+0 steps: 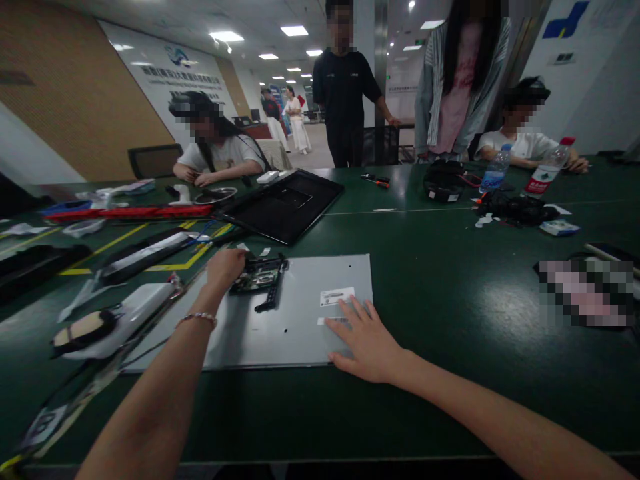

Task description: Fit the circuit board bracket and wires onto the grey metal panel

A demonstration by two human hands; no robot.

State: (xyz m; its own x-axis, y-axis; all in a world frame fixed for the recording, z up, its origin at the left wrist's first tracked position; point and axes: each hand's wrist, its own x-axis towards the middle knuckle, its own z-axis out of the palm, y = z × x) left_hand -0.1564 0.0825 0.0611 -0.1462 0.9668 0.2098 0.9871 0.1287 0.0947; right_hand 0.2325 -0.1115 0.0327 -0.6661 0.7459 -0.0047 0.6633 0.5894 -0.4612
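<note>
A flat grey metal-backed display panel [305, 347] lies on the green table in front of me. On its left part is a black bracket [273, 293] with a green circuit board [257, 277] in it. My left hand [227, 270] is closed at the left end of this bracket, and its fingertips are partly hidden. My right hand [367, 340] lies spread on the panel's right side, fingers stretched out, beside a white barcode label [336, 296]. A beaded bracelet [197, 320] is on my left wrist.
A black monitor back cover [285, 207] lies beyond the panel. To the left are a white device [135, 310], black plastic strips [37, 267] and a red bar [135, 212]. A screwdriver [377, 181], bottles [495, 170] and cables [517, 208] lie farther back. People sit and stand across the table.
</note>
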